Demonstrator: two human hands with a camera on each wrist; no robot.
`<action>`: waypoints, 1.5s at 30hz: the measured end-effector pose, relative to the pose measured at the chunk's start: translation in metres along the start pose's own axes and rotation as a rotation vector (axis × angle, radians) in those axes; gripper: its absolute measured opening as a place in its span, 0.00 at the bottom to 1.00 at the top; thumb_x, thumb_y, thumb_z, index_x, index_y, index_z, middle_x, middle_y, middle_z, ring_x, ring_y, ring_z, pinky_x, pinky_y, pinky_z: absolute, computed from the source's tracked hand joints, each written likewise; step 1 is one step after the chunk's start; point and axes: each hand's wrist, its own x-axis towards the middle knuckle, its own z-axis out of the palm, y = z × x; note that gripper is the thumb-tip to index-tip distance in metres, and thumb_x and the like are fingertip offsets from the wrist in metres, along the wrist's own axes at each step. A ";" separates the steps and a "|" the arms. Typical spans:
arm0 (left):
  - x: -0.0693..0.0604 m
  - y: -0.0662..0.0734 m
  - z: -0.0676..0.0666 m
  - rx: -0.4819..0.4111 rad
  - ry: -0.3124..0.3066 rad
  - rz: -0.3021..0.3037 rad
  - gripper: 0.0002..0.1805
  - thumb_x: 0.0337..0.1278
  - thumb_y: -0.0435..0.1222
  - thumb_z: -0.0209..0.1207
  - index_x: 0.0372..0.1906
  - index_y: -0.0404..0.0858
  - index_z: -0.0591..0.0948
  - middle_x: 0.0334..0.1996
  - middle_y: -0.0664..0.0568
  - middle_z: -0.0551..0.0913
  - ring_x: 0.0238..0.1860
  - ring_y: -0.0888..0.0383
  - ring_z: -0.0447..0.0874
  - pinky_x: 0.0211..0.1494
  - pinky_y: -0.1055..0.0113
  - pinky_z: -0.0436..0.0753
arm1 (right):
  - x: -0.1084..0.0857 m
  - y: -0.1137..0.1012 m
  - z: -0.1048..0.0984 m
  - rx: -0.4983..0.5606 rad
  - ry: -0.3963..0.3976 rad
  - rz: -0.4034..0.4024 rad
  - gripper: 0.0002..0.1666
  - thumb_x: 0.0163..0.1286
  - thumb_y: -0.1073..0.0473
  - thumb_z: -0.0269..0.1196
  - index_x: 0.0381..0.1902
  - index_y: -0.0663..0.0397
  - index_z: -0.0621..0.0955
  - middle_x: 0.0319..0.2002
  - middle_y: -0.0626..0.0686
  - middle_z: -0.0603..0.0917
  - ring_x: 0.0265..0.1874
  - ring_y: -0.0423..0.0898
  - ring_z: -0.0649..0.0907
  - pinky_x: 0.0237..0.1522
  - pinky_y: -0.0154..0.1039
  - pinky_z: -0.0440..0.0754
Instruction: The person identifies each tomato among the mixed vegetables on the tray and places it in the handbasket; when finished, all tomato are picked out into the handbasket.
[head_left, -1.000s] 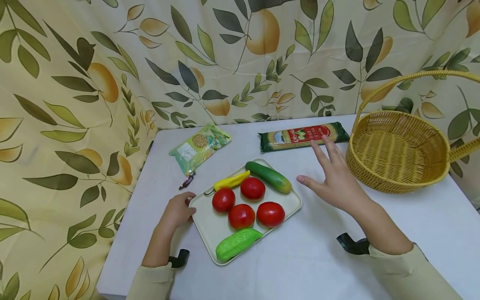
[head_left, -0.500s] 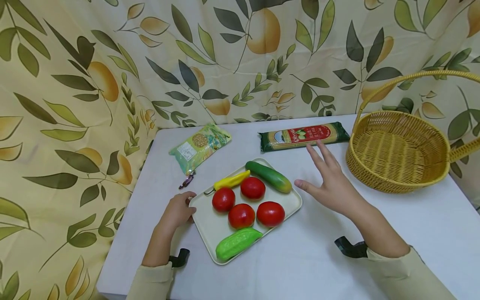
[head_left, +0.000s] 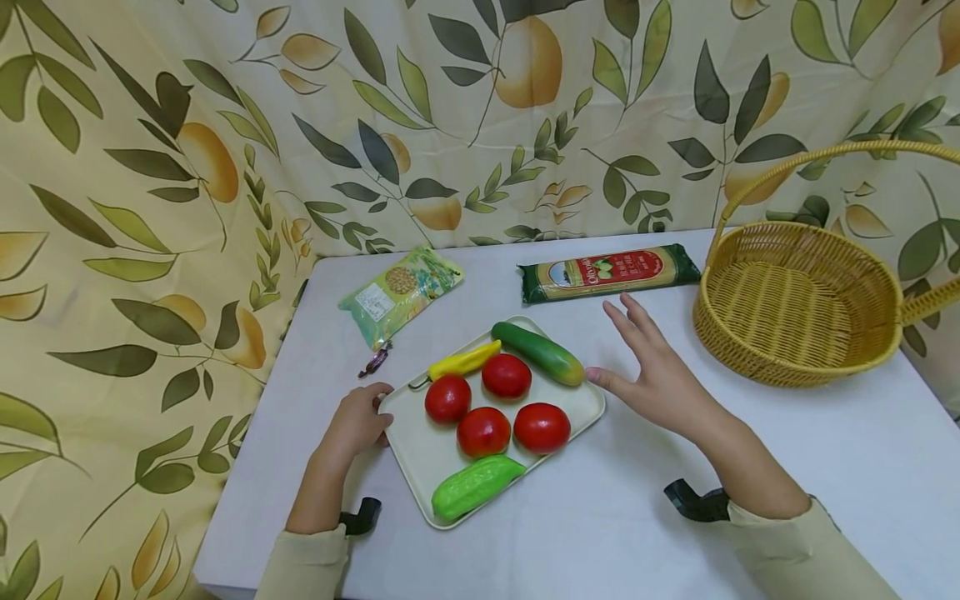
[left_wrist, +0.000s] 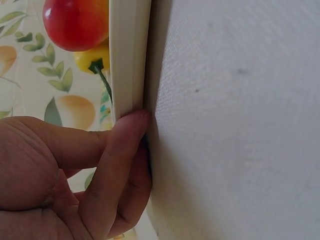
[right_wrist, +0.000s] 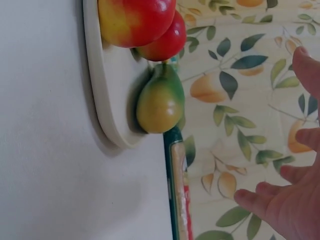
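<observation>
My left hand [head_left: 358, 418] grips the left corner of a cream tray [head_left: 408, 454]; in the left wrist view, curled fingers [left_wrist: 102, 185] meet the tray's edge [left_wrist: 129, 60]. On the tray lie several red tomatoes [head_left: 483, 432], a yellow chili pepper [head_left: 467, 360], a dark green cucumber [head_left: 540, 353] and a light green bumpy gourd [head_left: 477, 487]. My right hand [head_left: 663, 375] hovers just right of the tray with spread fingers and holds nothing. Its thumb comes close to the cucumber's end; whether they touch cannot be told. The right wrist view shows the cucumber's yellowish end [right_wrist: 159, 110].
At the back stand a long green-and-red packet [head_left: 607, 273] and, to its right, a yellow wicker basket [head_left: 795, 317] with a tall handle. A green bag [head_left: 401, 296] and a small wrapped candy [head_left: 375, 360] lie at the back left. Patterned cloth [head_left: 465, 125] hangs behind the white table [head_left: 600, 533].
My right hand has moved left and slightly nearer to me, away from the long packet and toward the tray's right corner. The left hand and tray keep their place.
</observation>
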 end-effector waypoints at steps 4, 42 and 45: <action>0.000 0.000 0.001 0.008 0.007 -0.003 0.24 0.60 0.28 0.64 0.62 0.36 0.78 0.40 0.42 0.79 0.36 0.50 0.77 0.36 0.61 0.77 | -0.001 -0.001 0.001 0.017 -0.025 0.024 0.57 0.65 0.39 0.68 0.82 0.37 0.49 0.81 0.55 0.40 0.74 0.70 0.55 0.57 0.76 0.65; -0.001 -0.001 0.000 -0.012 0.016 0.001 0.24 0.60 0.29 0.64 0.62 0.36 0.78 0.42 0.41 0.79 0.36 0.50 0.77 0.36 0.61 0.77 | -0.003 0.001 0.031 0.345 -0.090 0.037 0.50 0.66 0.49 0.71 0.79 0.48 0.58 0.77 0.58 0.57 0.73 0.62 0.63 0.61 0.55 0.73; 0.000 -0.002 0.001 -0.007 0.014 0.002 0.24 0.60 0.29 0.64 0.62 0.36 0.78 0.42 0.41 0.79 0.38 0.49 0.77 0.37 0.60 0.78 | -0.004 0.001 0.036 0.370 -0.100 0.046 0.49 0.66 0.48 0.70 0.78 0.48 0.60 0.77 0.57 0.58 0.73 0.62 0.63 0.60 0.55 0.73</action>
